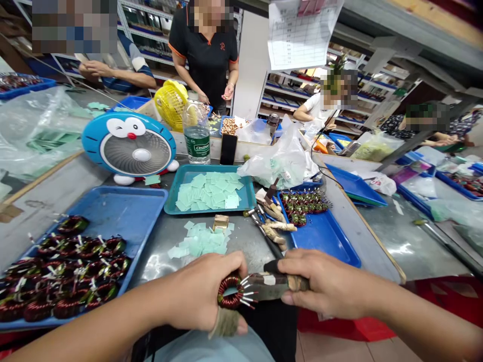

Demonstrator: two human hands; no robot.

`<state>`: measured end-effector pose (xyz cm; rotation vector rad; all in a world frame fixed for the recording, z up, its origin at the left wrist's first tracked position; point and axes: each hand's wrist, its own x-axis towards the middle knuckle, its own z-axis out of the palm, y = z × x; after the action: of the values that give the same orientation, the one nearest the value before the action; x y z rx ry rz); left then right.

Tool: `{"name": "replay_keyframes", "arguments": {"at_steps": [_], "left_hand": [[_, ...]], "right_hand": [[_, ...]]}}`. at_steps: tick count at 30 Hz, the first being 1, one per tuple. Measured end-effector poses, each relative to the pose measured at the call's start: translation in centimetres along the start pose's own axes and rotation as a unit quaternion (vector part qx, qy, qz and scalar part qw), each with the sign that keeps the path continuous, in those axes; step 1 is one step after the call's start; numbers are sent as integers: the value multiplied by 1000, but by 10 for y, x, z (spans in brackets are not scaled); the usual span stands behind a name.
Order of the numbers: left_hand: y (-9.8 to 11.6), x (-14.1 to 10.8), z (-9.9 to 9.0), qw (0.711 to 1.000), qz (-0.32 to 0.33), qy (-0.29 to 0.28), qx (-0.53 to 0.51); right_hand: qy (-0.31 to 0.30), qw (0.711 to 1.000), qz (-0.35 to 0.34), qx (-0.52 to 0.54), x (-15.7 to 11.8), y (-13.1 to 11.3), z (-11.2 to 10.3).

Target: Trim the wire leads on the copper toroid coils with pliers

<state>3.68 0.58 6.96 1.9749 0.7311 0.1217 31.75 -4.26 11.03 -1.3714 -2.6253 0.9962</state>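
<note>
My left hand [206, 291] is closed on a toroidal coil [231, 292] wound with dark red copper wire. Several pale-ended leads stick out of the coil to the right. Cloth tape [225, 322] wraps a digit of this hand. My right hand [320, 281] grips the handle of a knife [271, 290], whose broad blade points left and reaches the leads. Whether the blade touches them I cannot tell. Black covering shows on one right fingertip. Beyond my left hand lie loose pale green paper pieces [202, 240] and a small wooden block [221, 222].
A blue tray [124, 211] at left holds rows of coils; another blue tray [332, 239] at right holds smaller ones. Behind stand a green tray [211, 209] of paper pieces, a blue fan [130, 146] and a water bottle [196, 136]. Wrapped-handle tools [277, 229] lie centre-right. Several people are across the bench.
</note>
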Motion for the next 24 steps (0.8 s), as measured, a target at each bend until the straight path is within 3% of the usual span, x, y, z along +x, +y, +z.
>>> {"name": "replay_keyframes", "arguments": {"at_steps": [5, 10, 12, 16, 17, 20, 24], "left_hand": [[-22, -4, 6, 969, 12, 42, -243], [-31, -12, 18, 923, 60, 39, -377], [-32, -11, 26, 893, 81, 38, -441], [-37, -4, 47, 799, 79, 8, -596], [-38, -2, 51, 790, 69, 1, -610], [-42, -3, 53, 814, 38, -9, -579], [-40, -9, 44, 862, 34, 19, -506]], "right_hand": [[23, 998, 24, 56, 4, -6, 11], [97, 994, 43, 37, 3, -7, 32], [135, 990, 29, -3, 5, -3, 41], [208, 976, 8, -63, 14, 7, 63], [222, 973, 10, -66, 17, 8, 68], [251, 966, 9, -64, 23, 10, 80], [262, 963, 0, -60, 26, 10, 88]]}}
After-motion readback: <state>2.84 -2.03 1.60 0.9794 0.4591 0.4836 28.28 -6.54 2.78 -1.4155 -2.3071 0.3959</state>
